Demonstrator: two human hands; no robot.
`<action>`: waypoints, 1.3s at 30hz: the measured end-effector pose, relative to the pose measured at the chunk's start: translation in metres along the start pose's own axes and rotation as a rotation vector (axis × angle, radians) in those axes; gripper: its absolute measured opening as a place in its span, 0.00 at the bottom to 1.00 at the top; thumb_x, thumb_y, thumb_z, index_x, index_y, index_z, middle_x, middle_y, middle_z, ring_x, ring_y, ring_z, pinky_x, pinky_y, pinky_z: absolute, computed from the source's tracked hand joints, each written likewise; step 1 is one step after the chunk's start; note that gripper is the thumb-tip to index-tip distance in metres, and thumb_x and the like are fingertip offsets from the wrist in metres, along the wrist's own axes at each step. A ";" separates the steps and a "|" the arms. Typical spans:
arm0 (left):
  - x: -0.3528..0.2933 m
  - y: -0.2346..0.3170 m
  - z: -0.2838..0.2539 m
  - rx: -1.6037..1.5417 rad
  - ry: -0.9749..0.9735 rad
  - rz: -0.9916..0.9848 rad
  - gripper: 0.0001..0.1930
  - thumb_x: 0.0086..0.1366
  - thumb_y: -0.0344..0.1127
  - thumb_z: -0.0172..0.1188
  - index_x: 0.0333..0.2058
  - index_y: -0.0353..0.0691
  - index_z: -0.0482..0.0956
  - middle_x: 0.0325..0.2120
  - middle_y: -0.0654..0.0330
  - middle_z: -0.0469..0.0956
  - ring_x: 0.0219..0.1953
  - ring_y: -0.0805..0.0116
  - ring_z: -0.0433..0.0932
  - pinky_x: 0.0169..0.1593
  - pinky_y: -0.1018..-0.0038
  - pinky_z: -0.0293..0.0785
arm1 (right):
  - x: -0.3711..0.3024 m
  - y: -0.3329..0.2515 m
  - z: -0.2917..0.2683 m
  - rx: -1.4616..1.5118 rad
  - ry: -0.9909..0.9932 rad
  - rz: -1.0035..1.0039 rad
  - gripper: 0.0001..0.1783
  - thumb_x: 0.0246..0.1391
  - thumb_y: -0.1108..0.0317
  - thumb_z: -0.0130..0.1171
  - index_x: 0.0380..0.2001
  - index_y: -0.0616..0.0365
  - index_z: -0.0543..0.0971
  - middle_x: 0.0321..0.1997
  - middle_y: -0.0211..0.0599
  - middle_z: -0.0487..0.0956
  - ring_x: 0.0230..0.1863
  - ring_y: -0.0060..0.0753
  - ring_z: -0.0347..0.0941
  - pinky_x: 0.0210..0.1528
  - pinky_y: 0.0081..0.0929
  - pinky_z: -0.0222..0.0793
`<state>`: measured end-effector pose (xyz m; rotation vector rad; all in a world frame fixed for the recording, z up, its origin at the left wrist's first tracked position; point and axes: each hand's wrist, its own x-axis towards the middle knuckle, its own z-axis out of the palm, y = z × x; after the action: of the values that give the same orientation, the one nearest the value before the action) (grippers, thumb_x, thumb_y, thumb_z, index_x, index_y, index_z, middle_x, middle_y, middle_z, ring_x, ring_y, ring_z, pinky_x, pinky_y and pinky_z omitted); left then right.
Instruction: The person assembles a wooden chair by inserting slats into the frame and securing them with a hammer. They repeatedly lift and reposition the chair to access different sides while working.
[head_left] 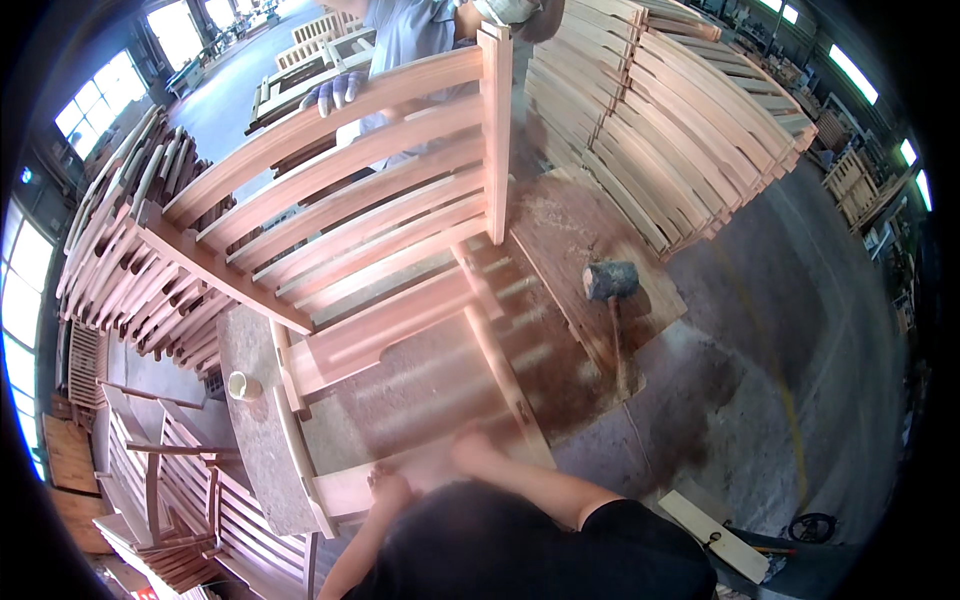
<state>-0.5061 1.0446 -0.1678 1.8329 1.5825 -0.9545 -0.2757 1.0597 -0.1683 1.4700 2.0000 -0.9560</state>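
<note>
On near wooden rail [430, 469] with left hand [389, 487], right hand [472, 453]; can't tell if gripping; could skew it by pushing unevenly.

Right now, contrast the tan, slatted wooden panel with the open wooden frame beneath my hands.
The slatted wooden panel stands slanted; the open wooden frame lies on the table. Slats cross the panel, whereas the frame's middle gapes. A gloved hand touches the panel; your left hand and right hand are at the frame. Both look like tan wood.

Bare hands [391, 487] [472, 452], slightly apart
</note>
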 end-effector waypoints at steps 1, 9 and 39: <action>0.002 0.001 0.002 0.008 0.005 -0.009 0.55 0.58 0.65 0.64 0.68 0.21 0.55 0.71 0.30 0.47 0.74 0.34 0.47 0.74 0.48 0.44 | 0.001 0.000 0.001 -0.030 0.004 -0.008 0.28 0.64 0.69 0.45 0.64 0.75 0.67 0.67 0.61 0.69 0.70 0.66 0.58 0.71 0.63 0.48; 0.013 0.002 0.010 0.022 -0.005 -0.021 0.57 0.56 0.65 0.66 0.66 0.18 0.56 0.71 0.29 0.47 0.74 0.35 0.47 0.74 0.49 0.45 | 0.010 0.001 0.013 -0.136 0.078 0.018 0.23 0.62 0.69 0.47 0.57 0.69 0.77 0.64 0.51 0.74 0.68 0.62 0.61 0.69 0.59 0.50; 0.001 -0.008 0.002 -0.057 0.111 -0.006 0.50 0.56 0.60 0.68 0.64 0.23 0.62 0.68 0.35 0.58 0.70 0.42 0.60 0.71 0.57 0.57 | 0.013 0.087 -0.068 0.681 0.176 -0.139 0.13 0.61 0.58 0.59 0.43 0.52 0.84 0.44 0.38 0.85 0.48 0.36 0.80 0.53 0.35 0.75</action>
<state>-0.5139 1.0453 -0.1691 1.8707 1.6645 -0.8142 -0.1950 1.1356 -0.1564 1.8169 2.0160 -1.7441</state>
